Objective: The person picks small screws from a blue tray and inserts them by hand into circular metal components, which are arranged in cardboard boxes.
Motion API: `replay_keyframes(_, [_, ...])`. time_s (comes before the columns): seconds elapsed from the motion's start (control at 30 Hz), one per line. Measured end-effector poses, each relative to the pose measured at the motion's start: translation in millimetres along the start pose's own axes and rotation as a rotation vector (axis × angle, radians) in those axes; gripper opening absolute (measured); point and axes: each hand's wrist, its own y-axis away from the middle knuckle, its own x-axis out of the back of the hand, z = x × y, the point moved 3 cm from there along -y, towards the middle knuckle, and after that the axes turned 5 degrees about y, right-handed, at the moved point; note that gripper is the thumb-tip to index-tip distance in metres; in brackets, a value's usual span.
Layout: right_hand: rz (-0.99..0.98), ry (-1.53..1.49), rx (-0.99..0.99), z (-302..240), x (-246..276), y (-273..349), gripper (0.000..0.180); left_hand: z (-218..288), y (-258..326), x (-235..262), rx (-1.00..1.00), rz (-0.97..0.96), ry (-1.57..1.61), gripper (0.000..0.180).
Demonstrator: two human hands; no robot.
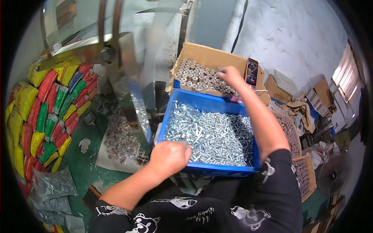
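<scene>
Both hands show in the head view, reaching up from the lower edge in black printed sleeves. The left hand (pixel 169 156) sits low in the centre of the frame, curled into a loose fist over the near left corner of the blue plastic bin (pixel 171 112); its knuckles face the camera, so whether anything is pinched inside cannot be told. The right hand (pixel 230 75) stretches to the upper centre, fingers bent down onto the tightly packed round metal pieces (pixel 196 77) standing in the cardboard box (pixel 206 54); the fingertips touch the pieces at the box's right end, though a firm pinch on any one cannot be made out.

Filling the blue bin in the middle of the frame lies a loose heap of shiny silver screws (pixel 211 136), just under the right forearm. The cardboard box lies directly behind the bin, touching its far rim. A phone (pixel 251 72) with a lit screen stands upright just right of the right hand, against the box's right wall.

At the far left of the frame, small packets in red, yellow, green (pixel 46 116) are stacked in a leaning pile. Below them, at lower left, lie grey plastic bags (pixel 52 184). A sheet with scattered small metal parts (pixel 120 139) lies on the green floor left of the bin. At lower right, a floor fan (pixel 335 173) stands.
</scene>
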Motion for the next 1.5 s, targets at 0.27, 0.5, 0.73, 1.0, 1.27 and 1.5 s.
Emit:
replay_keyframes(0.27, [-0.083,0.375,-0.265,-43,-90,-56,0.030,-7,2,0,0.037,-0.023,0.102,0.033])
replay_keyframes(0.5, [0.110,-0.215,0.202,-128,-57,-17,0.032,-8,3,3,0.053,-0.046,0.106,0.034])
replay_keyframes(0.73, [-0.010,-0.219,0.140,-195,-120,-2,0.041,3,-4,-3,0.023,-0.019,0.056,0.035])
replay_keyframes(1.0, [-0.001,-0.106,0.486,-85,-61,119,0.025,0,2,-1,0.061,-0.033,-0.041,0.034])
replay_keyframes(1.27, [-0.318,0.162,0.239,40,-65,217,0.051,3,0,-3,0.078,-0.064,-0.118,0.032])
replay_keyframes(1.5, [-0.386,0.202,0.278,37,-68,205,0.020,4,-5,-5,0.141,-0.153,-0.150,0.035])
